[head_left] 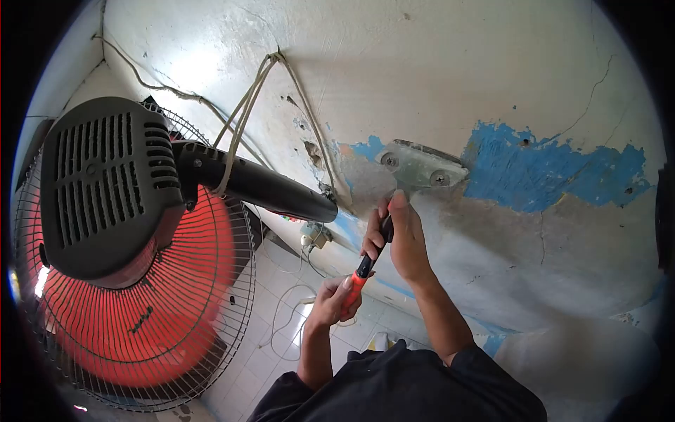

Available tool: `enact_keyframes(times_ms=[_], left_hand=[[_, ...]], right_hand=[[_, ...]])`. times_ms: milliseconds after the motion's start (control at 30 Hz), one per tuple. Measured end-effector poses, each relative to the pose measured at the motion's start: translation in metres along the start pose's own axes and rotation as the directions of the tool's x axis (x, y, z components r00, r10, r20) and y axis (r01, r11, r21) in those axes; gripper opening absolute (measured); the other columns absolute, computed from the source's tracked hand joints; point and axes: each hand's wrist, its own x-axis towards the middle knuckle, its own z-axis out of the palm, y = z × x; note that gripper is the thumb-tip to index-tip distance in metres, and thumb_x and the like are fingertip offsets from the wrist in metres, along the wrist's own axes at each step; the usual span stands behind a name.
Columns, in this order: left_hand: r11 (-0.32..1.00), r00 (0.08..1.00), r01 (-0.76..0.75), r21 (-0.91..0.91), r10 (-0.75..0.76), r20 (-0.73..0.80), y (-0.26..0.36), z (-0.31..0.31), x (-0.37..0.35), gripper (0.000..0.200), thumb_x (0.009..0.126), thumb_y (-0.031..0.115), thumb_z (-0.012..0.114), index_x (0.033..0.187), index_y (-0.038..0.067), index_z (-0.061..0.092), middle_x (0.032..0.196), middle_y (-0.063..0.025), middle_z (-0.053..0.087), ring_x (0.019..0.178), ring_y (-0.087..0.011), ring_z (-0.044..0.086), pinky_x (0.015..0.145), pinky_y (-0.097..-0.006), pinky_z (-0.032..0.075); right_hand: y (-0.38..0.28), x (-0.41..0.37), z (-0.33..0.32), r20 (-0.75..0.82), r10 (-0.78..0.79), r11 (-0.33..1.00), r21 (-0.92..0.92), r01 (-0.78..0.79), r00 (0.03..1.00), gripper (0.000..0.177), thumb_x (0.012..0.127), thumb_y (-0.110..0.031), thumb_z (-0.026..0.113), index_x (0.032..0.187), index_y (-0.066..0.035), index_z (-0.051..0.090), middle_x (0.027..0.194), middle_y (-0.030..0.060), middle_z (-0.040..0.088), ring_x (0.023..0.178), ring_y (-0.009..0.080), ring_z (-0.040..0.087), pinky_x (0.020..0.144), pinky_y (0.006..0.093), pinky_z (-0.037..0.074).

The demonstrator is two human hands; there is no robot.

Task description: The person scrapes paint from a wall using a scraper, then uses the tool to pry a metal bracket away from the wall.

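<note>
A long-handled wall scraper (415, 169) lies against the wall, its wide greyish head fixed with two screws and the blade edge facing up. My left hand (332, 301) is closed round the red lower grip. Higher up, my right hand (404, 239) wraps the black shaft just below the head, with the thumb stretched along it. Next to the head, to the right, a patch of blue paint (534, 169) shows where the pale top coat is gone. The pale wall (436, 91) has cracks and small holes.
A fan (105, 190) with a black motor housing and red blades hangs at the left on a black arm (267, 190). A cord (249, 105) loops from the wall over that arm. Below are floor tiles (264, 337), a loose cable (275, 327) and a small electrical box (318, 235).
</note>
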Motion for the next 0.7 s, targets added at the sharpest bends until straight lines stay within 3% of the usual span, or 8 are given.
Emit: enact_keyframes(times_ms=[67,167,200,433,600,700], left_hand=[[1.0,1.0,-0.024,-0.001,0.024,-0.002,-0.017,-0.006,0.0,0.05,0.099,0.04,0.043,0.122,-0.003,0.055,0.054,0.0003,0.043,0.039,-0.0074,0.036,0.037,-0.023,0.03],[0.991,0.993,0.098,-0.087,-0.104,-0.064,-0.056,-0.021,-0.015,0.055,0.098,0.044,0.043,0.126,-0.002,0.054,0.054,0.0002,0.043,0.04,-0.0077,0.036,0.037,-0.023,0.03],[0.993,0.994,0.093,-0.072,-0.097,-0.041,-0.053,-0.018,-0.017,0.057,0.098,0.045,0.043,0.126,-0.003,0.053,0.053,0.0,0.043,0.039,-0.0079,0.037,0.037,-0.023,0.03],[0.999,1.0,-0.013,0.04,0.012,0.013,0.017,0.009,-0.004,0.054,0.1,0.041,0.041,0.122,-0.006,0.055,0.053,-0.0012,0.045,0.038,-0.0075,0.038,0.037,-0.0224,0.03],[0.994,0.992,0.099,-0.045,-0.102,-0.069,-0.036,0.0,-0.019,0.052,0.1,0.041,0.041,0.123,-0.004,0.054,0.052,0.0002,0.042,0.038,-0.0074,0.038,0.037,-0.0225,0.03],[0.997,0.996,0.068,-0.022,-0.069,-0.06,-0.038,0.007,-0.021,0.058,0.099,0.042,0.042,0.124,-0.01,0.049,0.052,-0.0009,0.043,0.037,-0.007,0.035,0.035,-0.0231,0.027]], right_hand=[[0.011,-0.002,-0.006,0.013,0.014,1.0,0.023,-0.014,1.0,0.045,0.098,-0.053,0.035,0.088,-0.009,0.035,0.057,0.0035,0.041,0.045,0.0151,0.047,0.053,0.0345,0.049],[0.06,-0.019,-0.019,0.002,0.085,0.993,0.08,-0.085,0.996,0.043,0.097,-0.052,0.038,0.088,-0.009,0.036,0.059,0.0035,0.042,0.046,0.0151,0.047,0.053,0.0348,0.05],[0.06,-0.02,-0.017,-0.009,0.134,0.989,0.063,-0.133,0.991,0.042,0.098,-0.05,0.039,0.089,-0.009,0.036,0.06,0.0036,0.043,0.046,0.0153,0.048,0.053,0.0354,0.051],[-0.015,0.002,0.005,-0.003,0.031,0.999,0.016,-0.031,0.999,0.046,0.098,-0.053,0.033,0.088,-0.009,0.037,0.055,0.0031,0.04,0.045,0.0149,0.048,0.051,0.034,0.05],[0.04,-0.02,-0.015,0.019,0.12,0.99,0.072,-0.121,0.993,0.044,0.098,-0.052,0.035,0.09,-0.009,0.037,0.059,0.0045,0.042,0.045,0.0158,0.047,0.051,0.0344,0.049],[0.034,-0.025,-0.02,0.0,0.124,0.99,0.06,-0.124,0.992,0.043,0.098,-0.051,0.034,0.089,-0.009,0.037,0.059,0.0045,0.042,0.045,0.0156,0.048,0.052,0.0345,0.049]])
